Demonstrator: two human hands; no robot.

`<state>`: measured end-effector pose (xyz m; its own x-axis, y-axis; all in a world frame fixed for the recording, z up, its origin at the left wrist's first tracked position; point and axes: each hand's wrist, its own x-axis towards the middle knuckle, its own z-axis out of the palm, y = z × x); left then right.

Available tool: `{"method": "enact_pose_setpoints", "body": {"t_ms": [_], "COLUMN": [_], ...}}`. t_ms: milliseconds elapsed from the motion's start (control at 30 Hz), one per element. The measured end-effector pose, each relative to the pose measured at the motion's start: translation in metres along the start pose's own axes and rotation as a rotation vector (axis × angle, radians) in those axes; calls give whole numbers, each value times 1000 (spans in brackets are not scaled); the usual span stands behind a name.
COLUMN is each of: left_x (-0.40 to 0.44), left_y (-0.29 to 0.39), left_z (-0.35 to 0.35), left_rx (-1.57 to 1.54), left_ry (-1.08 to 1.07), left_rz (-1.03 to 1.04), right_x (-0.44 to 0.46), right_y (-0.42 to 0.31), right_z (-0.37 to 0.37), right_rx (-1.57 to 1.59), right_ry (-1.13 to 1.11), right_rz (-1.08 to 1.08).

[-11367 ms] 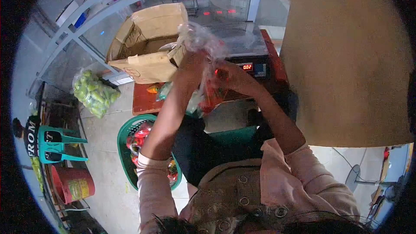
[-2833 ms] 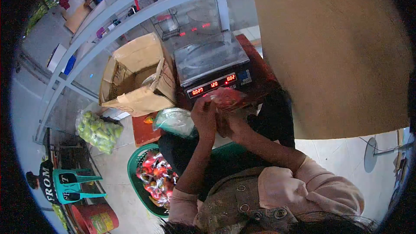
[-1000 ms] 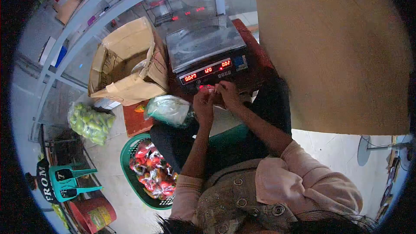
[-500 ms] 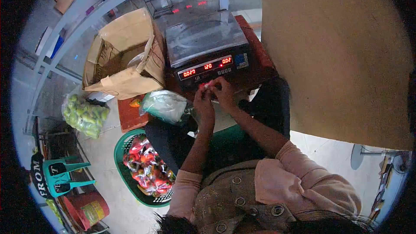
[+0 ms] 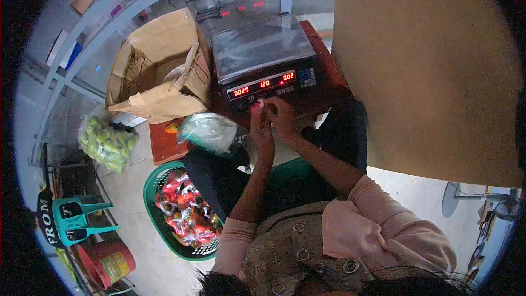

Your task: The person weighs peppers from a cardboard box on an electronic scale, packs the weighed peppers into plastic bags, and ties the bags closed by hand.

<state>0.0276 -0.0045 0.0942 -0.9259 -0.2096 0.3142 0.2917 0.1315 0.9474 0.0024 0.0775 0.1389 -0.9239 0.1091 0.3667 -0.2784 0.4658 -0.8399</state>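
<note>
My left hand (image 5: 259, 125) is closed around a small red item (image 5: 256, 108), mostly hidden by the fingers, perhaps a pepper in clear plastic. Beside it, my right hand (image 5: 281, 116) has its fingers pinched at the item's pale, shiny top. Both hands are just in front of a digital scale (image 5: 263, 49) with a lit red display. To their left lies a bundle of clear plastic bags (image 5: 208, 132). Below that, a green basket (image 5: 149, 200) on the floor holds several plastic-wrapped red peppers (image 5: 183, 208).
An open cardboard box (image 5: 170, 104) stands left of the scale. A clear bag of green vegetables (image 5: 109, 145) lies farther left, above a turquoise stool (image 5: 71, 222) and a red bucket (image 5: 112, 263). A large brown panel (image 5: 427, 77) rises on the right.
My hands stay together before the scale, with the fingers shifted slightly around the red item. The pale top shows higher between them. The camera view has moved slightly.
</note>
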Motion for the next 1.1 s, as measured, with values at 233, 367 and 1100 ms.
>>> {"method": "enact_pose_setpoints", "body": {"t_ms": [233,367,1100], "left_x": [4,4,34], "left_y": [-20,-10,-4], "left_z": [-19,-23,-14], "left_rx": [183,74,170], "left_ry": [-136,-155,-89], "left_rz": [-21,-130,-29], "right_x": [1,5,2], "right_y": [19,41,19], "right_z": [11,17,3], "right_rx": [56,54,-32], "right_ry": [-32,-97,-63], "right_rz": [36,-63,-87]}}
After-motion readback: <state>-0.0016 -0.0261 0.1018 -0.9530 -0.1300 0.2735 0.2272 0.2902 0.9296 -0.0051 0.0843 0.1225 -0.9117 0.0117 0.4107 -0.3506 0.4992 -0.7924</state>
